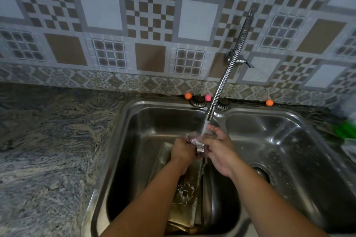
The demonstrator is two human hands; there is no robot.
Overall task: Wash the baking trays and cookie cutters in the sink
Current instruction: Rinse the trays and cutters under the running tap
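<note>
Over the left sink basin (123, 140), my left hand (182, 150) and my right hand (218, 150) together hold a small metal cookie cutter (200, 147) under running water from the flexible tap (209, 116). My left hand's fingers curl round the cutter from the left. My right hand holds it from the right, fingers reaching up into the stream. Below my arms, stacked baking trays (189, 204) lie tilted in the basin. Two more cookie cutters (185, 190) rest on the top tray.
A second basin (285, 152) with a drain lies to the right. A marbled stone counter (48, 150) stretches left. Small orange and pink balls (188, 96) sit at the sink's back edge. A green object (344, 131) stands at the far right.
</note>
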